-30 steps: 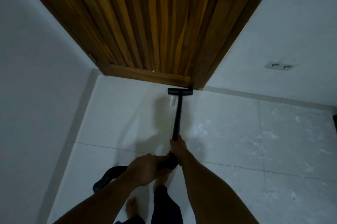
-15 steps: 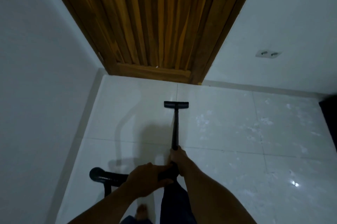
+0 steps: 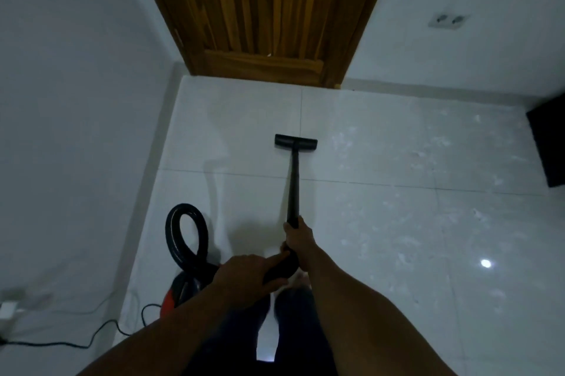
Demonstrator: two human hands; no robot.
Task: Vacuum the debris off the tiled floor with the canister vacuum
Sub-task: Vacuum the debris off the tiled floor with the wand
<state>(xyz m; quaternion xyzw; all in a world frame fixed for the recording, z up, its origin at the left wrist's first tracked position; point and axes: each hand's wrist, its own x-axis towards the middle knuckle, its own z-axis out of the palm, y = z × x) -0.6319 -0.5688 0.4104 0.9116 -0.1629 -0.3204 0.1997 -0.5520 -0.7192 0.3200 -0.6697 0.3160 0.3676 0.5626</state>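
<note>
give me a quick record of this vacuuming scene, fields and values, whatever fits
tool: wand with floor head on the tiled floor, short of the door
right hand: grips the wand
left hand: holds the hose handle
canister: at the person's left, hose looped above it
debris: white flecks on tiles right of the floor head
cord: trails left from the canister

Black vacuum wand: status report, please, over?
Left grip and right grip hold black vacuum wand. Black flat nozzle on white tiled floor, short of wooden door. Pale debris lies right; path clear.
</note>
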